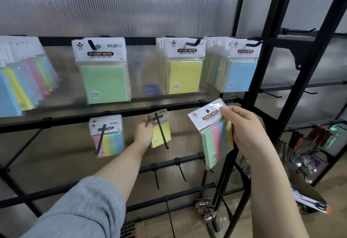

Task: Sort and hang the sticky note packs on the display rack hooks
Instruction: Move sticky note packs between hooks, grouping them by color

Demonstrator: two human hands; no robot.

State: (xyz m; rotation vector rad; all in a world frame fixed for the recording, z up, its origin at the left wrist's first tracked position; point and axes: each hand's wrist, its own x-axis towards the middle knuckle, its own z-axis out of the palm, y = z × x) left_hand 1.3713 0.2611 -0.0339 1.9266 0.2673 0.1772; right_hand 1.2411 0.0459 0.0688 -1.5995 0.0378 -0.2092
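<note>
Threading yellow pack (161, 134) onto middle-rail hook (161, 130): left hand (143, 134) pinches header card's left edge, fingers curled. Keep header hole square to rod, slide fully back. Right hand (247, 134) grips striped pack (216, 134), thumb on header, clear of rack; likely belongs with striped packs (108, 140) leftward.

Striped pack (214, 134) tilted off-rack; yellow pack (161, 134) on a hook (161, 130).

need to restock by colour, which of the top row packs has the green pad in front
The green pack, second from the left on the top rail. The hooks to its right show a yellow pack and a blue pack in front.
</note>
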